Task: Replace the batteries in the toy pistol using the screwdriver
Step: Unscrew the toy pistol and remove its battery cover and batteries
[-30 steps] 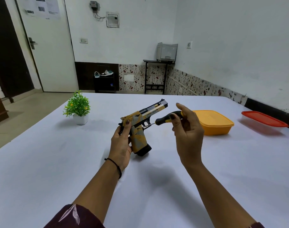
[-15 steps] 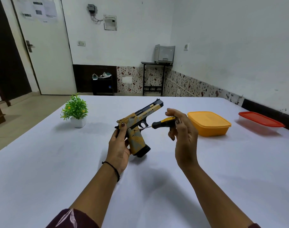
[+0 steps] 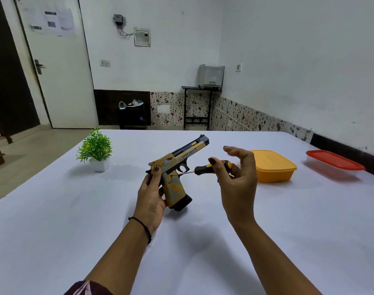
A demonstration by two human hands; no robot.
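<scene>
The toy pistol (image 3: 177, 167) is tan, yellow and black, held upright above the white table with its barrel pointing up and to the right. My left hand (image 3: 151, 194) grips it from the left, around the rear of the grip, thumb on the back of the slide. A screwdriver (image 3: 211, 168) with a black and yellow handle lies level, its thin tip touching the top of the pistol's grip. My right hand (image 3: 238, 179) pinches the handle with the thumb and lower fingers; the index finger is lifted off.
A small potted green plant (image 3: 96, 151) stands at the left of the table. An orange lidded box (image 3: 273, 166) sits right behind my right hand, and a clear box with a red lid (image 3: 335, 162) near the right edge. The white table (image 3: 75, 220) spreads below.
The view has tilted, so hands and pistol appear lower in frame. My right hand's fingers have shifted on the screwdriver handle, the index finger lifting off. The tip stays on the pistol's grip.
</scene>
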